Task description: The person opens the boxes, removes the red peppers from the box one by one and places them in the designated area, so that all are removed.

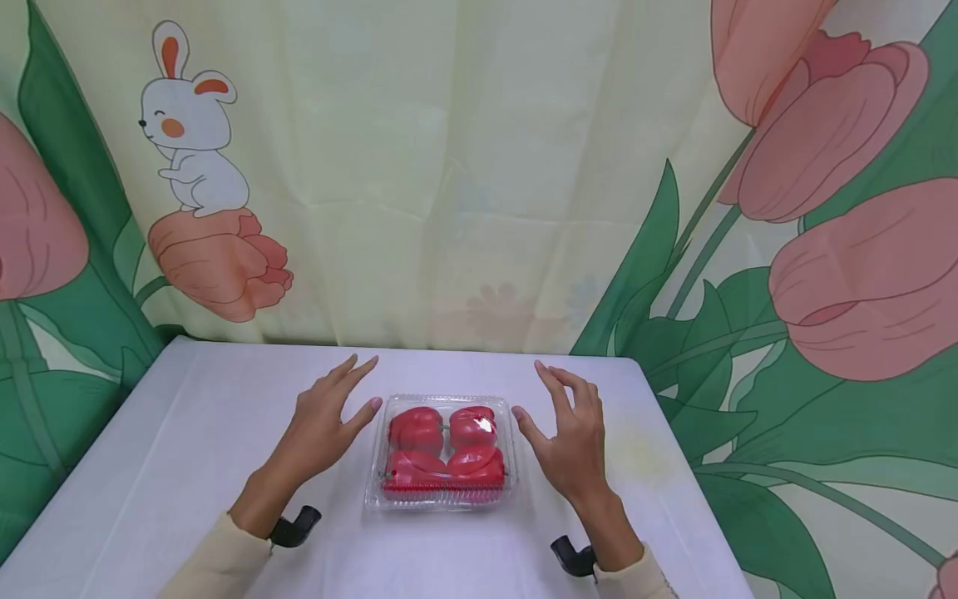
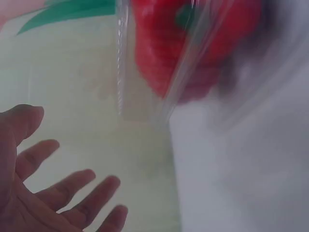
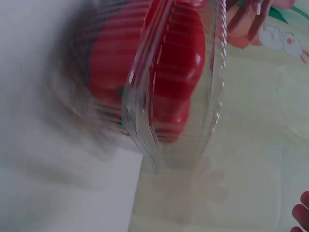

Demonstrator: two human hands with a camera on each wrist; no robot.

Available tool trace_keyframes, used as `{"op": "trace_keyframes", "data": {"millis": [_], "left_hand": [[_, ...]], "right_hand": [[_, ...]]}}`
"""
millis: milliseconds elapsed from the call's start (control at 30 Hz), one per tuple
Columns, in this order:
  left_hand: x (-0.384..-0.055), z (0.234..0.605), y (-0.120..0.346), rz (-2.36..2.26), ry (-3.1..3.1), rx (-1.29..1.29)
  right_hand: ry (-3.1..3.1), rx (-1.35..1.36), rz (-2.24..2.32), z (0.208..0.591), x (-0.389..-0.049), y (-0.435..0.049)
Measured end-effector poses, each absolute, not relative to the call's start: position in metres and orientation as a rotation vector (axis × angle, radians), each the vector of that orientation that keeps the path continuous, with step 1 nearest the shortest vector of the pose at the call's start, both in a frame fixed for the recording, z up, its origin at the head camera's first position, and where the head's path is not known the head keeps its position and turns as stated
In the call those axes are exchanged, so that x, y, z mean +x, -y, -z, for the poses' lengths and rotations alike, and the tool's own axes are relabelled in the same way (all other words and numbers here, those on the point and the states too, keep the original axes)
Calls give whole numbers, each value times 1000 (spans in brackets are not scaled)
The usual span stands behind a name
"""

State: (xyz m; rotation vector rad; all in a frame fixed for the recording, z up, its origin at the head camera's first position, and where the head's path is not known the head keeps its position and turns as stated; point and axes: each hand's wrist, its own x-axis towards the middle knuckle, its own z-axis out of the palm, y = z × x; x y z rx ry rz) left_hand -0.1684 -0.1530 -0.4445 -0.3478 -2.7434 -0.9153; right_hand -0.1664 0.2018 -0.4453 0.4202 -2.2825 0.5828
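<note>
A clear plastic clamshell box (image 1: 380,492) sits in the middle of the table, its lid down over several red bell peppers (image 1: 473,426). To its left, my left hand (image 1: 322,428) hovers with fingers spread, apart from the box. My right hand (image 1: 572,445) is held up on the other side, fingers extended, also not touching it. Green stems show on the peppers (image 2: 161,53) in the left wrist view. The ridged plastic box (image 3: 137,108) looms close in the right wrist view, where only fingertips of my right hand (image 3: 302,212) appear at the edge.
A white-covered table (image 1: 150,499) carries the box. Behind it hangs a cream curtain (image 1: 449,183) printed with tulips and a rabbit. Black curved pieces (image 1: 297,527) are worn at both wrists, below light sleeves (image 1: 224,561).
</note>
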Motion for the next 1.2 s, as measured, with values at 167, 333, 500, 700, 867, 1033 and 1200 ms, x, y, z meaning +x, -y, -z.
{"op": "trace_keyframes", "data": {"millis": [167,333,500,700,867,1033,1200], "left_hand": [[-165,464,161,1380,2667,-368],[-163,484,168,1766,2611,-244],[-161,502,171,1983,2565,-94],[-160,521,172,2215,2459,-27],[-158,531,171,2329,2385,17],[-157,535,168,2387,2332,65],[-156,535,164,2433,2284,122]], "right_hand": [[2175,460,-634,457,-156,-187],[2065,498,-680,471,-146,-170],[2007,507,-728,481,-137,-155],[2010,491,-790,492,-123,-140],[2022,489,-854,502,-111,-129],[2029,506,-902,510,-101,-116],[2036,529,-961,518,-93,-102]]}}
